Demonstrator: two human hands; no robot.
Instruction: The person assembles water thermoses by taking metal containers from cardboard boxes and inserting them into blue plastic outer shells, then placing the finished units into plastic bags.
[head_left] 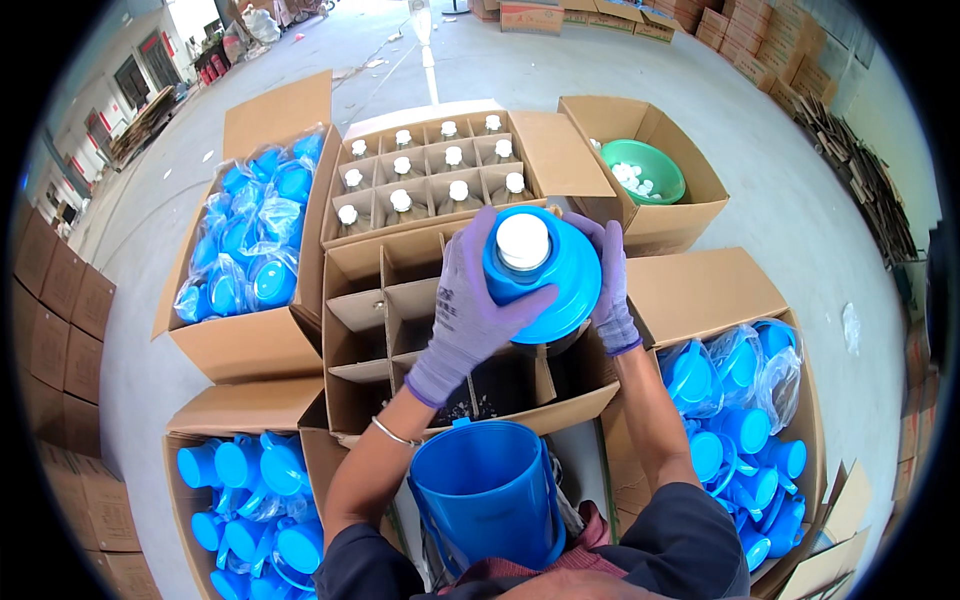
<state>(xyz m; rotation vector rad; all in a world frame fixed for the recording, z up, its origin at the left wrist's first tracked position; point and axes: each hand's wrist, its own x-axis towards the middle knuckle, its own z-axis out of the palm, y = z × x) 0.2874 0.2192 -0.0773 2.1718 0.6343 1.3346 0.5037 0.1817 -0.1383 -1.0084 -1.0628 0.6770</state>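
Both my gloved hands hold a round blue plastic thermos top [568, 280] above a divided cardboard carton [350, 420]. A white cap [522, 240] stands up from its centre. My left hand [468, 312] grips the left side, with the thumb laid across the front. The fingers of my right hand [612, 280] are curled round the right side. What is under the blue top is mostly hidden. Below my hands, close to my body, a blue bucket-shaped container [480, 470] stands with its mouth up.
Behind the carton, another divided carton [335, 215] holds several white-capped bottles [458, 195]. A green bowl [655, 160] of small white pieces sits in a box at the back right. Boxes of blue plastic parts [250, 235] flank me on both sides. Stacked cartons [70, 320] rise at the far left.
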